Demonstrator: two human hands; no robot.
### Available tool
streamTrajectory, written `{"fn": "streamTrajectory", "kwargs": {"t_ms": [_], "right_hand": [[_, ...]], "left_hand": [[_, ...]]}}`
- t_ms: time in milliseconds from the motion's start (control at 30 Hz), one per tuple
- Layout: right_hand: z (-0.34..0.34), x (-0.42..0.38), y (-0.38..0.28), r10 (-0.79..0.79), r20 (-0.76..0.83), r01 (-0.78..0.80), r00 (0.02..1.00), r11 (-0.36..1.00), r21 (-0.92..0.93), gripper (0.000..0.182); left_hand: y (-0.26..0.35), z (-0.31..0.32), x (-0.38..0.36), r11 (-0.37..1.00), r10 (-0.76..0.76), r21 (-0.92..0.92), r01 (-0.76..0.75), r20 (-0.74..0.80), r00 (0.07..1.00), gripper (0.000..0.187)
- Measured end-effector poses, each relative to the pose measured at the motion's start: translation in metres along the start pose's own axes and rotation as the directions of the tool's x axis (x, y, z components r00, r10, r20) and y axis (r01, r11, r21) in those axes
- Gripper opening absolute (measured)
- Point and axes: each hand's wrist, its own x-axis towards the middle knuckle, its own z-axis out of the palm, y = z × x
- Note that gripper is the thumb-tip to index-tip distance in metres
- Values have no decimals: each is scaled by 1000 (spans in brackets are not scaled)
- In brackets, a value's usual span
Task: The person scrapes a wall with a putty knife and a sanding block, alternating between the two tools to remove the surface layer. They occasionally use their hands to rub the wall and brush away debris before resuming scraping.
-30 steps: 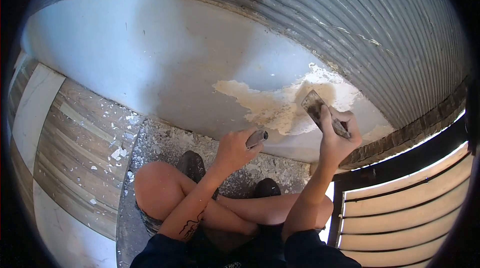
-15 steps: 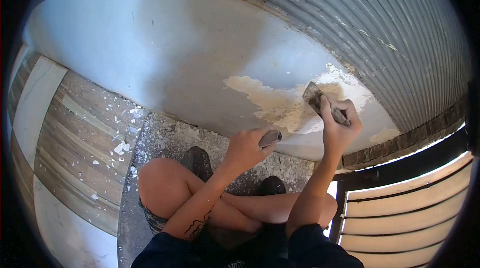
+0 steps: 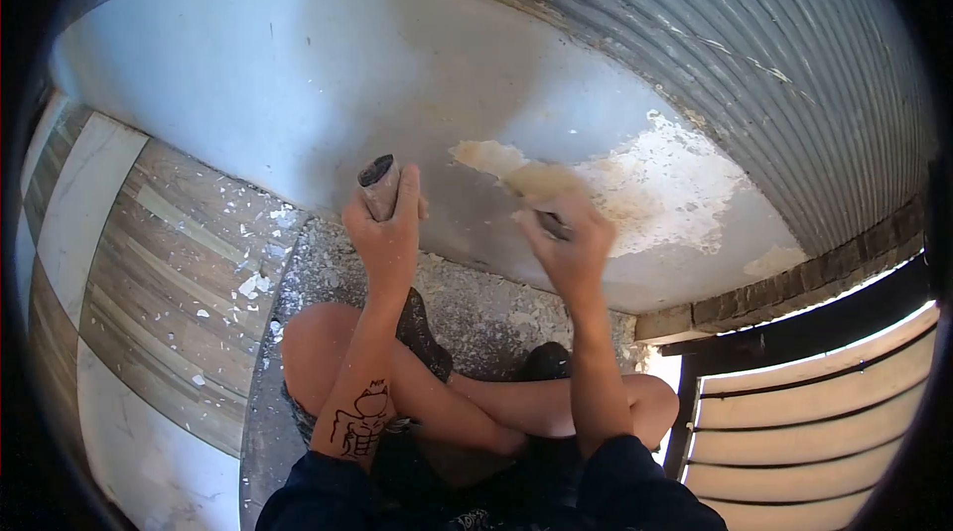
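My left hand [image 3: 382,233] is wrapped round a short grey-brown piece [image 3: 379,188], roughly cylindrical with a dark end, held up in front of the wall. What exactly it is I cannot tell. My right hand [image 3: 574,243] is closed on a scraper [image 3: 554,224], whose blade is smeared by motion over the peeled area. Behind it, the pale painted wall [image 3: 397,65] has a bare patch [image 3: 665,189] of white and tan, with ragged paint edges.
Corrugated grey metal sheeting [image 3: 695,15] runs above the wall. Paint flakes [image 3: 255,285] litter the wood-look tiles [image 3: 169,273] at left and the rough concrete [image 3: 476,303] along the wall's foot. My crossed legs [image 3: 486,402] are below. A dark-framed opening [image 3: 794,412] with horizontal bars stands at right.
My left hand has risen to the left with the grey piece, its dark end now turned upward. My right hand has moved left with the scraper, uncovering more of the white patch.
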Motion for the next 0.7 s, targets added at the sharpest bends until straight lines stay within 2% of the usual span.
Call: {"fn": "streamTrajectory", "kwargs": {"t_ms": [33, 100, 133, 200, 367, 433, 533, 567, 633, 667, 700], "right_hand": [[-9, 4, -8, 6, 5, -6, 1000, 1000, 4, 13], [-22, 10, -22, -75, -111, 76, 991, 997, 4, 13], [-13, 11, -17, -74, -101, 74, 992, 997, 1, 13], [10, 12, -3, -177, 34, 180, 984, 973, -147, 12], [3, 12, -6, -136, 61, 144, 989, 978, -152, 12], [-12, 15, -20, -80, -30, 79, 996, 996, -38, 11], [-29, 18, -33, -66, -64, 65, 996, 998, -24, 10], [-12, 16, -19, -36, -112, 42, 993, 998, 46, 12], [31, 12, 6, -186, 36, 188, 982, 981, -38, 13], [37, 6, 3, -179, 32, 181, 983, 983, -41, 13], [45, 2, -1, -216, 130, 233, 968, 963, -136, 14]], "left_hand": [[4, 0, 2, 1000, -4, 7, 4, -3, 1000, 17], [6, 4, 1, 1000, -20, -4, 20, -3, 1000, 18], [3, 6, -1, 1000, -29, -6, 29, -8, 1000, 18], [-1, 9, -6, 996, -84, -7, 85, 74, 994, 20], [-9, 9, -9, 993, -116, 37, 113, 95, 989, 21], [-9, 9, -7, 992, -120, 34, 118, 82, 989, 21], [-6, 9, -8, 993, -118, 8, 118, 81, 990, 21], [-5, 10, -9, 987, -161, 28, 159, 85, 983, 20], [-5, 13, -12, 977, -210, 48, 206, 96, 973, 20], [-6, 14, -14, 982, -191, 38, 188, 107, 976, 19], [-7, 13, -12, 986, -164, 28, 162, 116, 980, 19]]}}
